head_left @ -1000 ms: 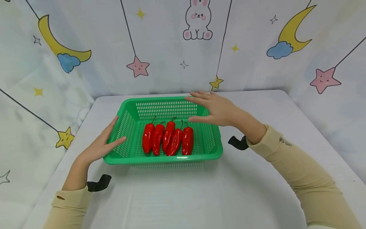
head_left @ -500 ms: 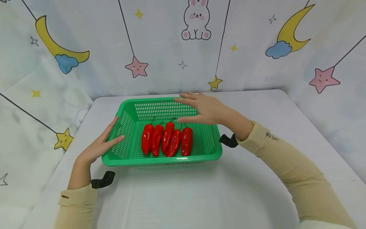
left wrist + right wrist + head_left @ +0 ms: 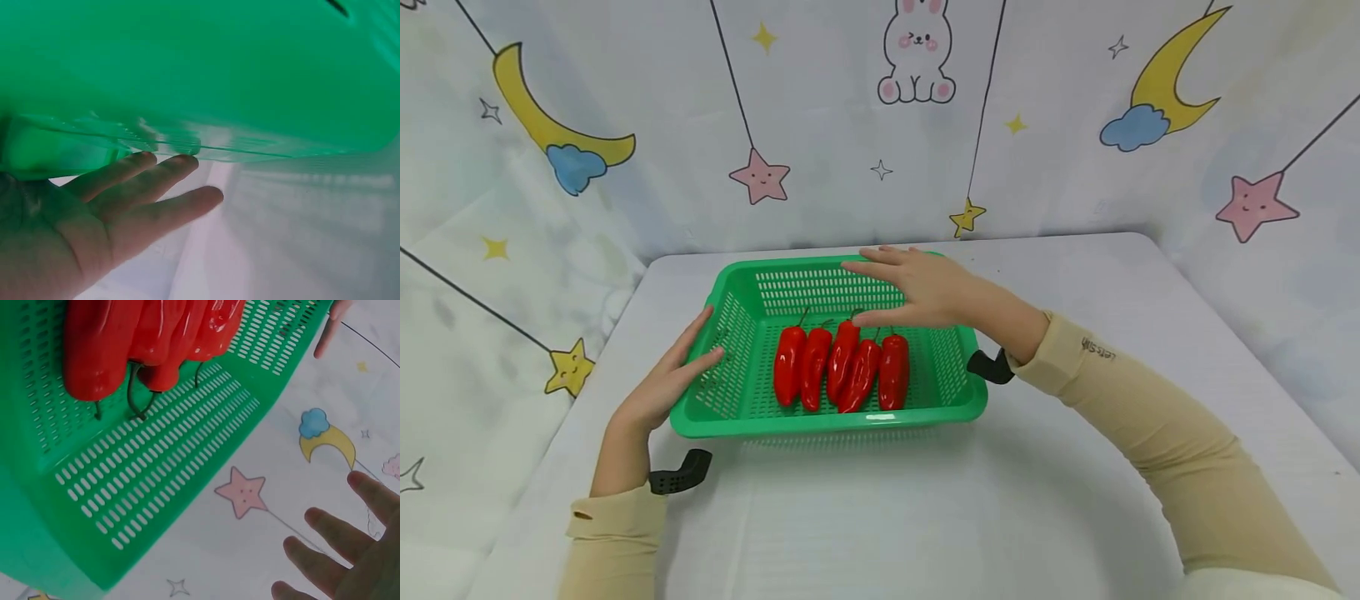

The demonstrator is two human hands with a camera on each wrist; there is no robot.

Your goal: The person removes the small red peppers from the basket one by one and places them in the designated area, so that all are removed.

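A green mesh basket (image 3: 730,427) stands on the white table, with several glossy red peppers (image 3: 787,367) lying side by side in it, dark stems toward the far wall. At the basket's left side is my left hand (image 3: 658,392), its fingers straight along the outside and its thumb over the rim. The left wrist view shows the left hand's fingertips (image 3: 206,195) against or just beneath the basket's outer wall. Above the basket's right half hovers my right hand (image 3: 925,287), fingers spread and holding nothing. It hides part of the far rim and some stems.
A white cloth-covered table (image 3: 865,517) extends around the basket. Behind and beside it hangs a patterned curtain (image 3: 820,108) with moons, stars and a rabbit. Black wrist mounts (image 3: 681,473) sit on both forearms.
My right hand has moved left, from the basket's right edge to over its right half. The left forearm has shifted slightly right while the hand stays at the basket's side. The peppers stay put.
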